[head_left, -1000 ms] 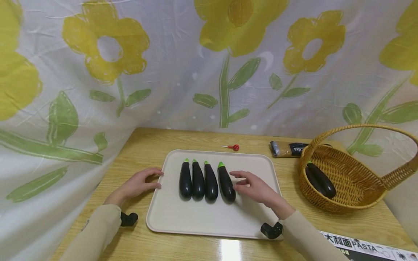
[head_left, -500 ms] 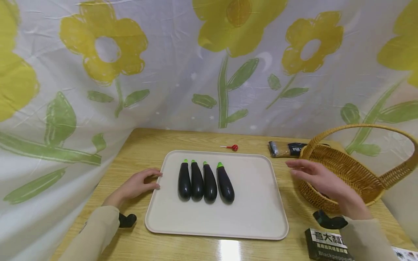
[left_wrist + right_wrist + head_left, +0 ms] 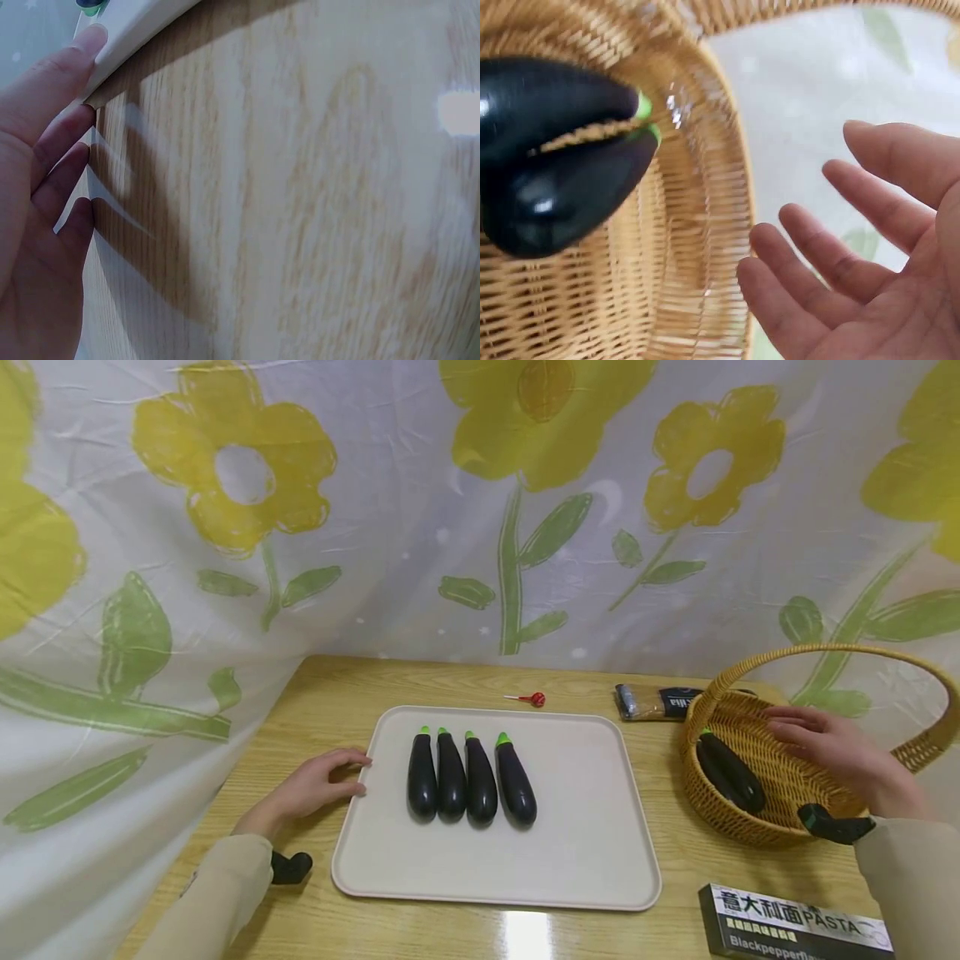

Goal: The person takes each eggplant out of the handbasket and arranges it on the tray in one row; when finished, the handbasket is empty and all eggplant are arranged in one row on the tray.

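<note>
Several dark eggplants (image 3: 481,785) with green tips lie side by side on a pale rectangular tray (image 3: 585,860); the rightmost sits slightly apart. My left hand (image 3: 311,787) is at the tray's left edge, fingers loosely bent; in the left wrist view its thumb (image 3: 90,41) lies against the tray rim. Over the right part of the wicker basket (image 3: 791,785) hovers my right hand (image 3: 840,756), fingers spread and holding nothing. Two more eggplants (image 3: 570,180) lie together inside the basket, apart from that hand.
A red lollipop (image 3: 536,699) lies behind the tray. A pasta bag (image 3: 651,702) is at the back, partly behind the basket, whose tall handle (image 3: 832,649) arches over it. A black pasta box (image 3: 787,927) lies at the front right. A flowered curtain (image 3: 405,568) backs the table.
My right hand has moved right, from beside the rightmost eggplant on the tray to above the basket. The pasta box has come out from under the right sleeve. My left hand stays put.
</note>
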